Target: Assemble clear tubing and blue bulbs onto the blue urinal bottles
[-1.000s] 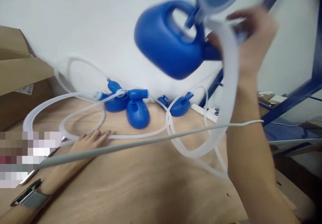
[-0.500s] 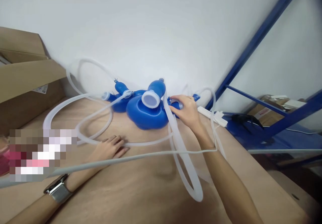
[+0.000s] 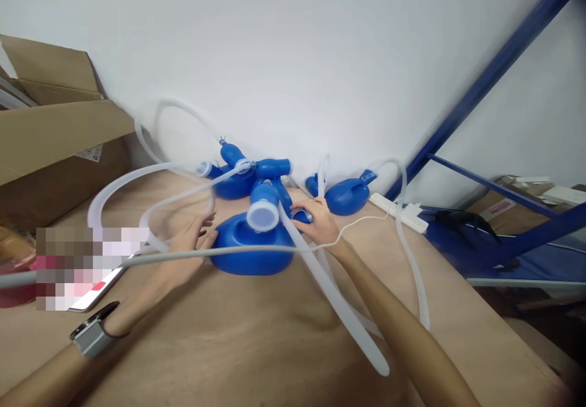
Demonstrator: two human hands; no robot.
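Observation:
In front of me on the table lies a blue plastic bottle with a built-in handle. A blue funnel-shaped piece with a whitish round end rests above it, and a thick translucent tube hangs toward me. My right hand is closed, fingers curled round the bottle's right end by its blue neck. At the other end, my left hand has its fingers apart against or very near the bottle's left side; contact is hard to tell. A thin pale cable crosses in front of both.
More blue bottles with tubes lie behind and to the right. A white power strip is near the blue metal frame. An open cardboard box stands at left, near a phone-like slab.
My right hand has drawn the blue bottle toward me and left, away from the others. My left hand has come up off the table to the bottle's left side. The view has shifted slightly.

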